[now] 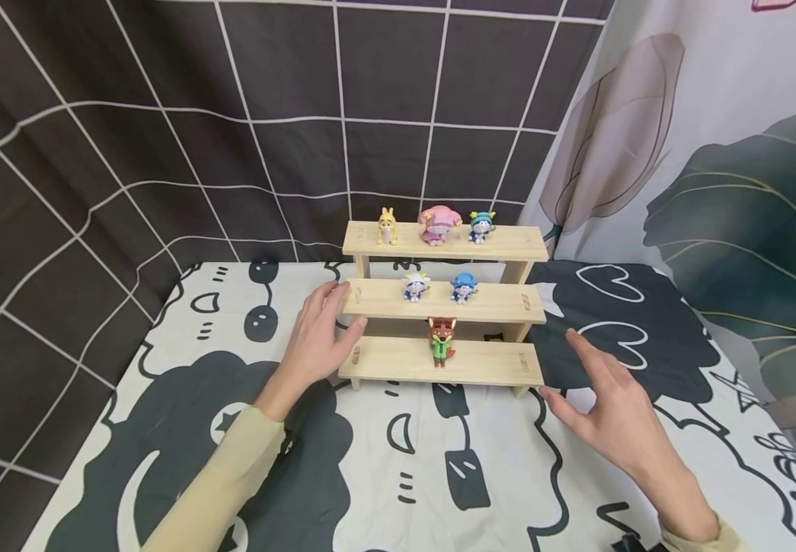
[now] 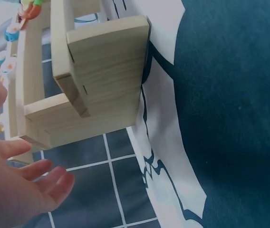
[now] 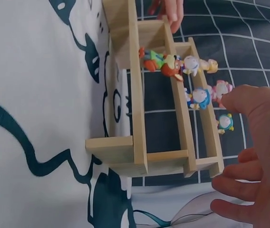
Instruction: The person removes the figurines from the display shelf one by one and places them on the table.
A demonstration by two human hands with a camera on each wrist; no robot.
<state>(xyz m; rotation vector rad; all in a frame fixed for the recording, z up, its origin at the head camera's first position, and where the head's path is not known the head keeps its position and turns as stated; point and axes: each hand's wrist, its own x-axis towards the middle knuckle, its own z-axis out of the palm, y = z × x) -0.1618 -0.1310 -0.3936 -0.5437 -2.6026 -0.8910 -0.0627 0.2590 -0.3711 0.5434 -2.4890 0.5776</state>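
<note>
A three-step wooden shelf (image 1: 442,360) stands on a black-and-white patterned cloth (image 1: 439,475). Its top step carries a yellow bunny figure (image 1: 387,228), a pink figure (image 1: 439,225) and a blue-hatted figure (image 1: 481,227). Two small blue-and-white figures (image 1: 415,287) (image 1: 463,287) stand on the middle step, and a fox figure (image 1: 442,340) on the lowest. My left hand (image 1: 344,309) lies open at the shelf's left end, fingers by the middle step. My right hand (image 1: 558,364) hovers open just off the right end, holding nothing. The wrist views show the shelf's side panels (image 2: 101,80) (image 3: 139,161).
A dark tiled-pattern curtain (image 1: 232,115) hangs behind the shelf. A leaf-print curtain (image 1: 736,192) hangs at the right. The cloth extends toward me in front of the shelf and to both sides of it.
</note>
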